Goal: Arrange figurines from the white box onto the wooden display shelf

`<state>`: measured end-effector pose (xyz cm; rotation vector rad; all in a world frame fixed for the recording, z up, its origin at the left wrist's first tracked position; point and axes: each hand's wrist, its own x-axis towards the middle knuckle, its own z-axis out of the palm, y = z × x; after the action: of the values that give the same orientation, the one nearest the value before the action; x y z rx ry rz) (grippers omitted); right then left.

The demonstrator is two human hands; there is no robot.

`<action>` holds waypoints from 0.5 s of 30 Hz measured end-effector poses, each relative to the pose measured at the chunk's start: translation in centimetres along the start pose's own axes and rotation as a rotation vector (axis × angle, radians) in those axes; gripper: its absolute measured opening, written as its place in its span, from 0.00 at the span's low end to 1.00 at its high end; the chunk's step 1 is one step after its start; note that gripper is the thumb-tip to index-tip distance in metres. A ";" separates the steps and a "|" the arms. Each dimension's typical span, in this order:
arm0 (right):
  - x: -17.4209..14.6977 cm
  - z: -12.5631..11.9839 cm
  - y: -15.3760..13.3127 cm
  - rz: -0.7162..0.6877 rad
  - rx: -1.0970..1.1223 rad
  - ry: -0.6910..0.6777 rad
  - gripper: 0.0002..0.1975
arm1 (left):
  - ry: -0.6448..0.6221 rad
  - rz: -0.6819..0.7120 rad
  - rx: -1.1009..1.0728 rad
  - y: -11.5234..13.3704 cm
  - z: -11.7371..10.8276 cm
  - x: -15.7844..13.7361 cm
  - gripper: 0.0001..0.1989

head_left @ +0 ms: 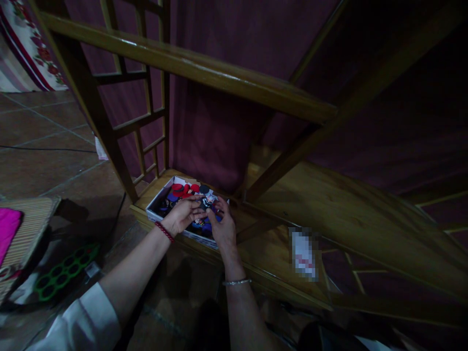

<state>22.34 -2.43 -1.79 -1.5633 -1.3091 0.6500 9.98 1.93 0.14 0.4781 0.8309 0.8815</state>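
A shallow white box point(155, 216) on the wooden shelf holds several small doll-like figures, some with red hats point(178, 189), others in blue and black. Over the box, my left hand point(183, 214) and my right hand point(224, 224) meet around a small black-and-white figure point(206, 201). Fingers of both hands are curled against this figure, one hand on each side of it. A dark red beaded bracelet point(164, 231) circles my left wrist, and a silver bangle point(237, 282) my right. My hands and forearms hide part of the box and its contents.
A wooden bar point(190, 63) crosses above my hands, with lattice point(148, 92) at the left. To the right on the shelf lies a blurred white item point(304, 256). A green tray with round holes point(68, 270) and a woven mat point(34, 234) are at lower left.
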 end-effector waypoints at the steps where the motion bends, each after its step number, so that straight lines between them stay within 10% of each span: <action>1: 0.0 0.1 0.1 -0.002 0.008 -0.015 0.25 | -0.003 0.001 0.004 0.0 0.0 0.0 0.14; 15: -1.0 0.7 0.3 -0.113 -0.035 0.019 0.25 | -0.037 0.042 -0.063 -0.8 -0.2 -1.7 0.15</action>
<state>21.58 -3.15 -2.57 -1.5077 -1.3908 0.5428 9.57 0.10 0.21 0.4572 0.7592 0.9318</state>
